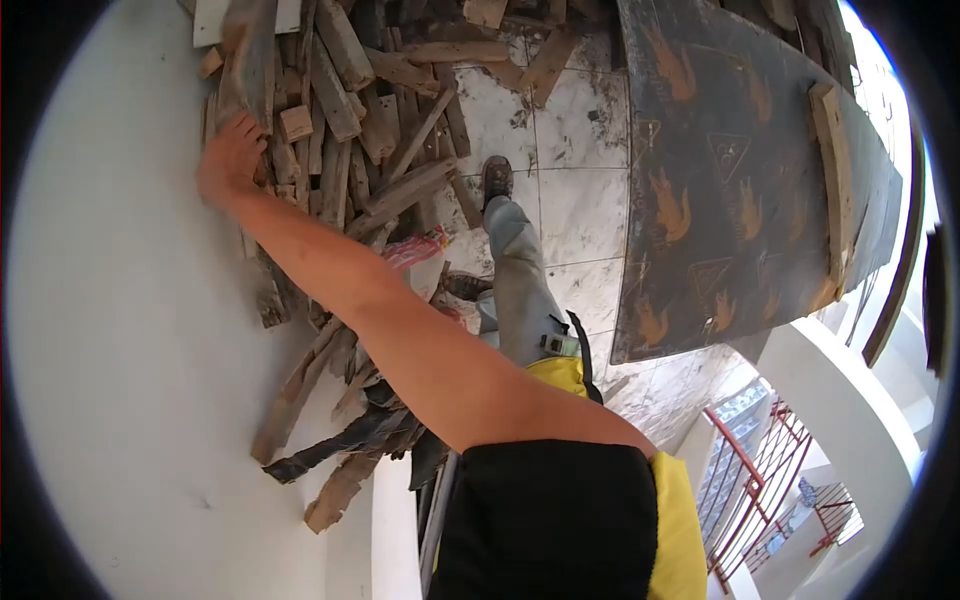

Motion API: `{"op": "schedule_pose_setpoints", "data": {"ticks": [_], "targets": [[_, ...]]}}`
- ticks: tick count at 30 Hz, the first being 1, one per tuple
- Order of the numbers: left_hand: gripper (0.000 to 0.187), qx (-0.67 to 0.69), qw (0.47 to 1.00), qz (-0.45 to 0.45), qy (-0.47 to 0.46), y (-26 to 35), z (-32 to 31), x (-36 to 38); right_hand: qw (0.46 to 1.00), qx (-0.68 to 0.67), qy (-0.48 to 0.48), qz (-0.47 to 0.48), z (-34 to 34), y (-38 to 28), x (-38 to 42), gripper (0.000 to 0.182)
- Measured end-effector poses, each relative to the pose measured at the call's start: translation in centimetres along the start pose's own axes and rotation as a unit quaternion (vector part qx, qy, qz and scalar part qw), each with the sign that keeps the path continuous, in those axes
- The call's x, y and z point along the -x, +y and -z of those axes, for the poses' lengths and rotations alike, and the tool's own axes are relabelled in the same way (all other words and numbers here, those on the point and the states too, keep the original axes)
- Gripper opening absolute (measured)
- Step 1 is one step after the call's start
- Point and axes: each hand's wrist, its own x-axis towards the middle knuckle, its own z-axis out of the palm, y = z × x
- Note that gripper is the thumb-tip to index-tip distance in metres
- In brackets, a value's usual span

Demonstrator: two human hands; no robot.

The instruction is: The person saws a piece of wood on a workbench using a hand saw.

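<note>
My left hand (234,158) is at the upper left beside the white wall, at the end of my outstretched bare arm. Its fingers are curled against the lower end of a long wooden board (250,75), which is slightly blurred. Just right of my fingers, a short wood block (296,123) lies among the piled timber (338,90). My right hand is not in view.
Loose planks (405,195) spread over dirty floor tiles (585,215) near my boots (497,180). A large dark printed panel (715,190) with a wood batten (833,185) stands right. Red railings (750,480) show lower right; a white wall (110,300) runs left.
</note>
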Motion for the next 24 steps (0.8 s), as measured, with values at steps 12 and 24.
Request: {"op": "schedule_pose_setpoints", "data": {"ticks": [12, 24], "targets": [[0.069, -0.058, 0.997, -0.018, -0.043, -1.8, 1.0, -1.3, 0.981, -0.044, -0.117, -0.148, 2.9, 21.6, 0.0, 0.028], [0.071, -0.082, 0.993, -0.018, -0.089, -3.5, 2.1, -1.2, 0.910, 0.071, -0.268, -0.309, -4.8, 31.6, -1.8, 0.072]]}}
